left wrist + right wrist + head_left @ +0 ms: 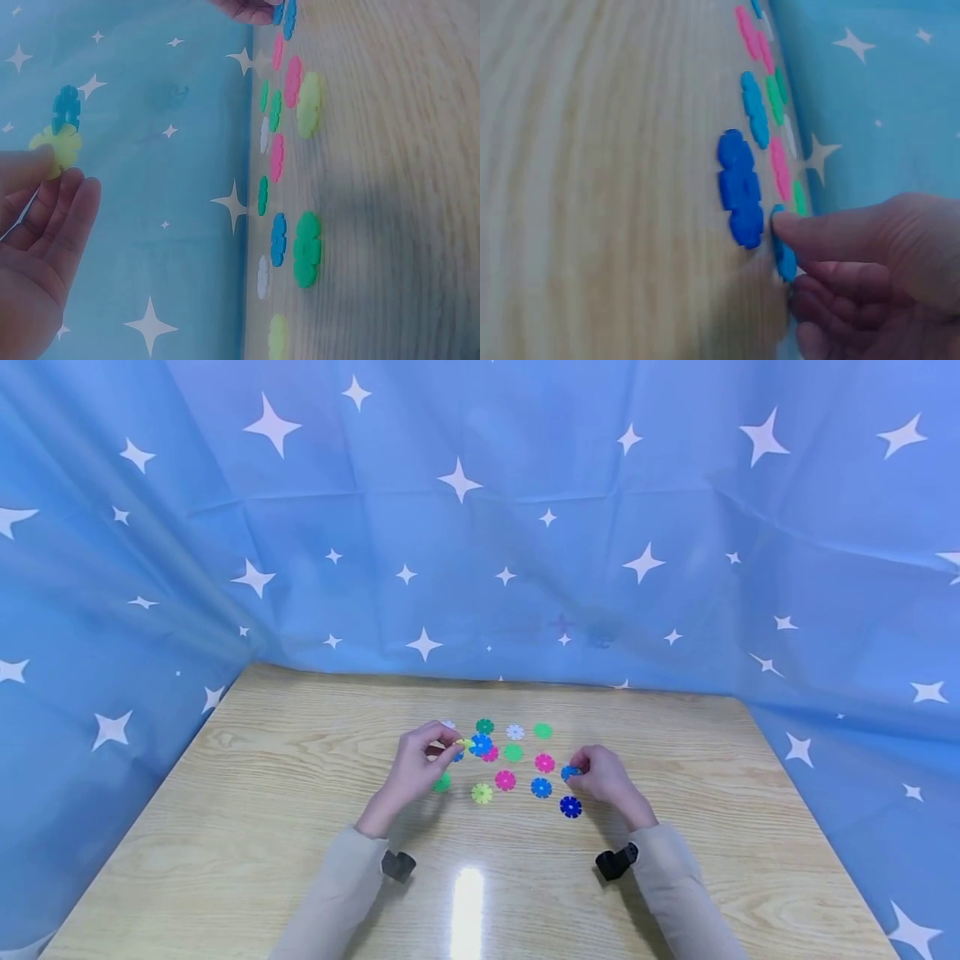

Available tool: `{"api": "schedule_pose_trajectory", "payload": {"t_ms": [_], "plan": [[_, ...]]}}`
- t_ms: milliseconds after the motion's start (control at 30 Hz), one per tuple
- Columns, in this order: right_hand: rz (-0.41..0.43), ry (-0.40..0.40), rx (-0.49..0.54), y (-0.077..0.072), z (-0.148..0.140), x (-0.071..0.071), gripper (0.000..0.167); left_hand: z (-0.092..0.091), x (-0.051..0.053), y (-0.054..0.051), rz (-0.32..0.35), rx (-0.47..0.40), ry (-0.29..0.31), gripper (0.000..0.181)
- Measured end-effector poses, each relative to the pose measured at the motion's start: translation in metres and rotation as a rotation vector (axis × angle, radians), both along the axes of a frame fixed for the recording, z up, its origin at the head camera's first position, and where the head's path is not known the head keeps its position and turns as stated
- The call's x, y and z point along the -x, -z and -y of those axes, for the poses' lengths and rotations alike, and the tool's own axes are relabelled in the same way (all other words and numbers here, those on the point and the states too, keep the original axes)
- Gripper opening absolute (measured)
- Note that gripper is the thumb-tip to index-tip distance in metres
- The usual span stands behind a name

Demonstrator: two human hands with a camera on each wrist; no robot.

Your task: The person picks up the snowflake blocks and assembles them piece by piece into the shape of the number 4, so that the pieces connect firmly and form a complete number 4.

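My left hand (417, 763) pinches a yellow notched plastic disc (58, 147) between thumb and fingers, raised above the table. A blue notched disc (67, 109) is joined edge-on to that yellow one. On the right, my right hand (606, 777) pinches a light blue notched disc (784, 251) by its edge, low at the tabletop; its fingers hide part of it. Just nearer than this hand lies a dark blue disc (571, 807). Another light blue disc (541, 787) and a pink disc (544, 763) lie to its left.
More notched discs lie flat on the wooden table (225, 827): pink (506, 781), yellow (482, 793), white (515, 732), dark green (485, 726) and several light green, one (442, 782) beneath the left hand. A blue star-patterned curtain (525, 610) hangs behind the table.
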State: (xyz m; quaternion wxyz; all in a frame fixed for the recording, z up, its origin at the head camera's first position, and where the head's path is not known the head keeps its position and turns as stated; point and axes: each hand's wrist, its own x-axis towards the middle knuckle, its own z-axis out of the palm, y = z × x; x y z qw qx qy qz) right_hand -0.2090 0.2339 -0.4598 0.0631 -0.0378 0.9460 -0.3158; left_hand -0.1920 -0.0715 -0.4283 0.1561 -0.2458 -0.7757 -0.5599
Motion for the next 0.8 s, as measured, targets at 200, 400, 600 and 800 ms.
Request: {"api": "schedule_pose_trajectory", "payload": {"t_ms": [200, 400, 600, 800], "plan": [[-0.043, 0.005, 0.055, -0.001, 0.001, -0.001, 0.02, 0.002, 0.0, 0.003, 0.001, -0.012, 0.02, 0.006], [-0.115, 0.059, 0.201, -0.001, 0.002, -0.007, 0.013, 0.001, -0.001, 0.001, 0.031, 0.017, 0.012, 0.006], [-0.083, 0.097, 0.365, -0.016, 0.014, -0.016, 0.017, 0.0, -0.017, -0.029, 0.048, 0.037, 0.017, 0.005], [-0.154, 0.029, 0.547, -0.029, 0.034, -0.023, 0.015, -0.001, -0.019, -0.033, 0.048, 0.026, 0.026, 0.004]]}}
